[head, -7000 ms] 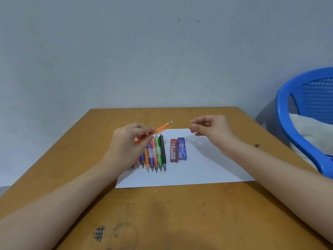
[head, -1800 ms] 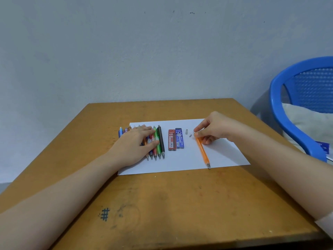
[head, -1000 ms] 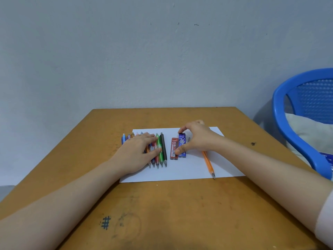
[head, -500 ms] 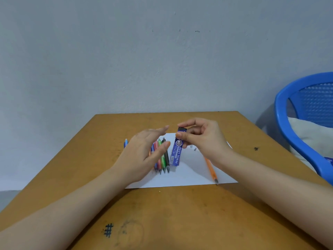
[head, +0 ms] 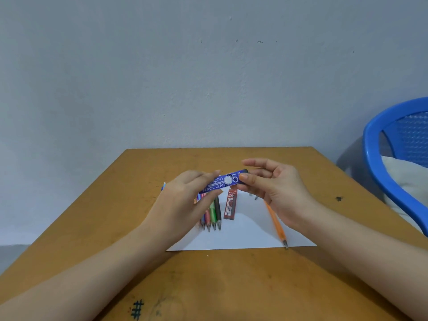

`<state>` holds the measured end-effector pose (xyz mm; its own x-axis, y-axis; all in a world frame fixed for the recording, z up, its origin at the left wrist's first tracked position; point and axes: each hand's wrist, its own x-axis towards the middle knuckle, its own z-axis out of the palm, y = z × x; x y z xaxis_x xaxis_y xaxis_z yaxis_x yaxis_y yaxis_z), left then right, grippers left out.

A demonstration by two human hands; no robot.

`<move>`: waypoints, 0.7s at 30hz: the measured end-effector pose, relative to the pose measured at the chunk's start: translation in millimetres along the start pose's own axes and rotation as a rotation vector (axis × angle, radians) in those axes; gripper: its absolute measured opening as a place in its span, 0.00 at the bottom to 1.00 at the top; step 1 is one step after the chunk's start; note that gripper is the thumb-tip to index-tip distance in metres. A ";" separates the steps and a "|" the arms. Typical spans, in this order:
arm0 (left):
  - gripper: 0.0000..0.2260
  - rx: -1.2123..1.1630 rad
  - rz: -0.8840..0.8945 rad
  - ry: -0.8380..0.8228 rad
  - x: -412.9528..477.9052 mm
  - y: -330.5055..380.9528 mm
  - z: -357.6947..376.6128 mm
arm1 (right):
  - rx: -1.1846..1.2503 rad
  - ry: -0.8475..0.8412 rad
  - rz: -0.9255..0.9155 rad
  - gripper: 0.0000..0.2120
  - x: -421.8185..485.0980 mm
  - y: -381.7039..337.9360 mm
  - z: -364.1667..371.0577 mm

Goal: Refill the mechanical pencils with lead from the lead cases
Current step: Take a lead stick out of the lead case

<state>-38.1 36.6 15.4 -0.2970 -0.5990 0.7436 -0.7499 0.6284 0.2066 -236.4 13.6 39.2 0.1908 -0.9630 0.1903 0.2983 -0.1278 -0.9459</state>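
Observation:
A blue lead case (head: 223,181) hangs above the white paper (head: 245,237), held between both hands. My left hand (head: 183,205) pinches its left end and my right hand (head: 275,191) pinches its dark right end. A red lead case (head: 231,206) lies on the paper below it. Several coloured mechanical pencils (head: 212,216) lie in a row, partly hidden under my left hand. An orange pencil (head: 276,225) lies alone on the paper to the right, its upper part behind my right hand. Small grey pieces (head: 255,197) lie near its top.
The paper lies on a brown wooden table (head: 208,286) with a black hash mark (head: 136,309) near the front. A blue plastic chair (head: 393,158) holding a white cushion (head: 403,179) stands at the right. A grey wall rises behind the table.
My right hand picked the blue lead case off the paper and lifted it. My left hand left the pencil row and took hold of the case's other end, which now lies nearly level.

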 end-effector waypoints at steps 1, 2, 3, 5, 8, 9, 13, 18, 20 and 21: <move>0.20 0.000 -0.016 -0.017 0.5 -1.6 -0.8 | -0.009 -0.026 0.002 0.18 1.1 0.1 -0.9; 0.20 -0.006 -0.034 -0.036 0.6 -3.3 -1.5 | -0.027 -0.050 -0.002 0.18 2.1 0.6 -2.1; 0.21 -0.013 -0.049 -0.056 0.5 -4.8 -2.2 | -0.052 -0.067 -0.008 0.17 2.9 0.8 -2.8; 0.21 -0.020 -0.054 -0.086 0.9 -7.5 -2.9 | -0.106 -0.078 -0.025 0.15 4.7 1.8 -4.3; 0.19 -0.016 -0.020 -0.121 3.3 -9.2 -2.8 | -0.177 -0.079 -0.055 0.14 5.9 2.7 -6.1; 0.18 -0.015 -0.013 -0.129 4.7 -10.2 -2.8 | -0.204 -0.079 -0.067 0.14 5.8 2.8 -6.4; 0.15 -0.032 0.001 -0.137 8.3 -12.9 -5.3 | -0.305 -0.094 -0.096 0.13 6.2 2.2 -6.0; 0.16 -0.033 0.020 -0.157 8.3 -12.8 -7.8 | -0.362 -0.106 -0.138 0.14 8.0 4.6 -8.3; 0.17 -0.031 0.023 -0.176 7.8 -13.1 -8.0 | -0.378 -0.111 -0.150 0.14 8.6 6.1 -9.2; 0.16 -0.029 0.025 -0.183 7.7 -13.6 -8.0 | -0.387 -0.114 -0.155 0.14 9.0 6.9 -9.6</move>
<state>-25.5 27.4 23.5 -0.4198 -0.6615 0.6215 -0.7245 0.6566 0.2095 -241.7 1.8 31.8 0.2802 -0.8958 0.3449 -0.0368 -0.3691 -0.9287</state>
